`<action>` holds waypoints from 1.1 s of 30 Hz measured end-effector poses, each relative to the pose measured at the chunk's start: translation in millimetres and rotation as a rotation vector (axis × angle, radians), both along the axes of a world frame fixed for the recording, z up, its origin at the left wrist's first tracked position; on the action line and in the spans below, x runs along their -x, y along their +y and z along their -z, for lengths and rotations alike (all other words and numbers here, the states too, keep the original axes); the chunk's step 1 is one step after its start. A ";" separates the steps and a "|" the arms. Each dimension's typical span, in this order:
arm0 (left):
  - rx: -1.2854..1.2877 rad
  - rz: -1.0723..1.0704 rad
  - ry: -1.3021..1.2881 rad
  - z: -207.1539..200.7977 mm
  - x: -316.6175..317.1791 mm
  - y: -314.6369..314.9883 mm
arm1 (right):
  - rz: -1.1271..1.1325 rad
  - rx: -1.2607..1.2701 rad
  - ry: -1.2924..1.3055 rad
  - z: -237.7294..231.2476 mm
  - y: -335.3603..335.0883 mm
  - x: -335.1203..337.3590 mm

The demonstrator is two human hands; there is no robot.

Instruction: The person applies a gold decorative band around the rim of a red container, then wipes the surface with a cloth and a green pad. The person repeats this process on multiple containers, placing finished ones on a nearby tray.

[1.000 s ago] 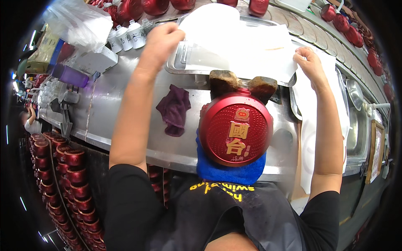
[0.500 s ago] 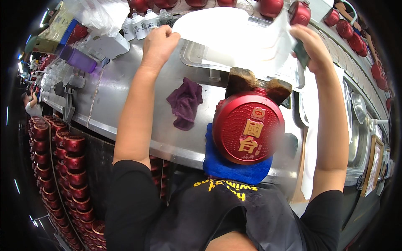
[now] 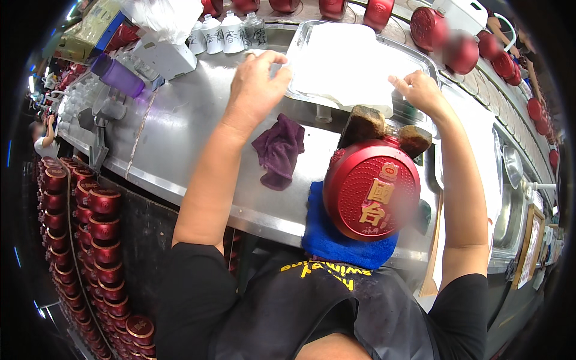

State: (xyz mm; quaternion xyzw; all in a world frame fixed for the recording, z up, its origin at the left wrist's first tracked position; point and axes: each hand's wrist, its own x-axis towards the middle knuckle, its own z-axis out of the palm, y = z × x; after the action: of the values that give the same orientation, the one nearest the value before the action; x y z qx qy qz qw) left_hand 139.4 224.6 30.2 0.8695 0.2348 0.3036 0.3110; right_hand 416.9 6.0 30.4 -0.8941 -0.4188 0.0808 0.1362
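Note:
Thin white sheets lie over a shallow metal tray. Beside the tray's left edge is my left hand, thumb and forefinger apart with nothing between them. My right hand is at the right side of the sheets, its fingers curled; a dark green patch shows below it, and I cannot make out what the fingers hold. Closer to me, a round red bottle with gold raised lettering lies on a blue cloth. Its neck rests between two worn brown blocks.
A crumpled purple cloth lies on the metal counter. White bottles and a purple bottle stand at the back left. Several red bottles line a conveyor at the back; stacks of them stand lower left.
The lifted white sheet has come down onto the tray. My left hand has opened and shifted right; my right hand has come lower and inward. The view has shifted slightly.

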 end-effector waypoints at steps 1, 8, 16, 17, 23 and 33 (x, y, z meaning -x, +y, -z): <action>0.003 0.011 0.000 -1.3 -4.1 -6.1 | 0.005 0.034 0.009 1.4 1.2 1.6; -0.259 0.132 0.331 -3.7 -21.2 -37.8 | -0.235 -0.182 -0.254 -17.3 -0.4 33.4; -0.269 0.171 0.545 -5.4 -34.2 -23.6 | -0.463 -0.165 -0.347 -26.5 -18.4 47.9; -0.278 0.175 0.553 -6.1 -34.9 -23.2 | -0.452 -0.181 -0.346 -24.1 -18.6 46.2; -0.276 0.227 0.714 -18.5 -42.1 -21.1 | -0.285 -0.315 -0.202 0.4 -36.7 33.1; -0.342 0.373 0.406 -12.1 -68.5 -48.6 | -0.066 -0.244 -0.154 21.2 -66.4 32.7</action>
State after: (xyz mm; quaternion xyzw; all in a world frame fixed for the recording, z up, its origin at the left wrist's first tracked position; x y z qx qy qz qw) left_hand 207.9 175.9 42.3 0.9800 0.0742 0.0967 0.1574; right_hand 384.2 -60.4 9.2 -0.8602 -0.4639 -0.0352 0.2088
